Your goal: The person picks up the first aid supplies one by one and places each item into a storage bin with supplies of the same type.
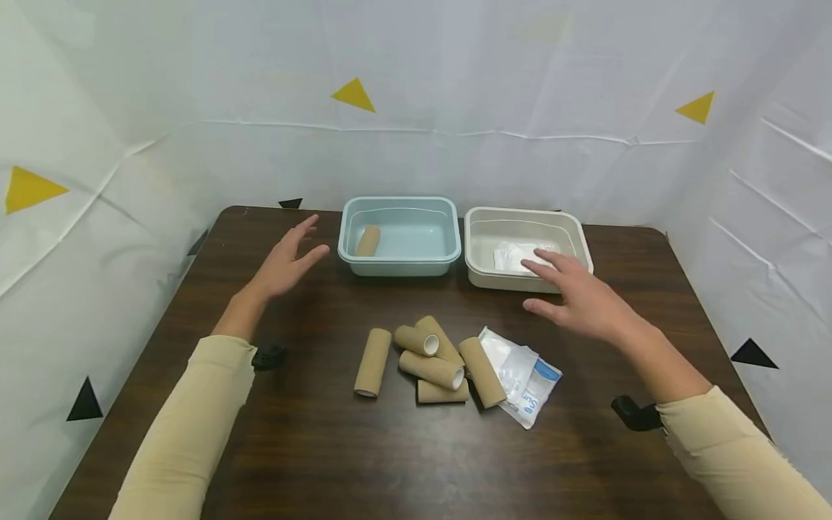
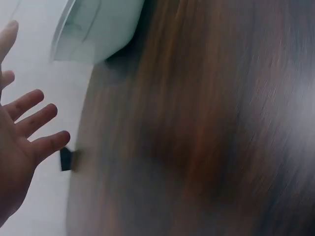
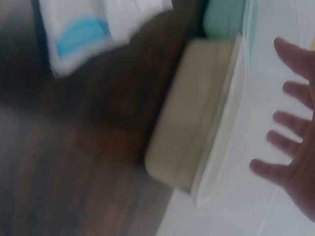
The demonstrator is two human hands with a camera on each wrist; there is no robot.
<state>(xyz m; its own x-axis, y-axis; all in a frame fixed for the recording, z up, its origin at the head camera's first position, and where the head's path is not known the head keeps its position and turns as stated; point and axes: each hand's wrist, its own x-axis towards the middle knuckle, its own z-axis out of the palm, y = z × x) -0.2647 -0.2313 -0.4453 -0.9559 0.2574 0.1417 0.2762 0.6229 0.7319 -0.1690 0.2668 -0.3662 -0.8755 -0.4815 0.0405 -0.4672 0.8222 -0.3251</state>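
My left hand (image 1: 281,266) hovers left of the blue basin (image 1: 403,267), fingers spread and holding nothing. Over the front right of the beige basin (image 1: 507,280) hangs my right hand (image 1: 578,292), also holding nothing, its fingers extended. One cardboard tube (image 1: 367,241) leans inside the blue basin, and a white packet (image 1: 512,256) lies in the beige one, partly hidden by the right hand. In the middle of the table several cardboard tubes (image 1: 432,370) lie in a loose pile. White plastic packets (image 1: 529,386) with blue print lie against the pile's right side.
The dark wooden table (image 1: 312,448) has white sheeting (image 1: 442,79) behind it and at both sides. Yellow and black triangles mark the sheeting. A single tube (image 1: 373,362) lies apart, left of the pile. Both wrist views are blurred.
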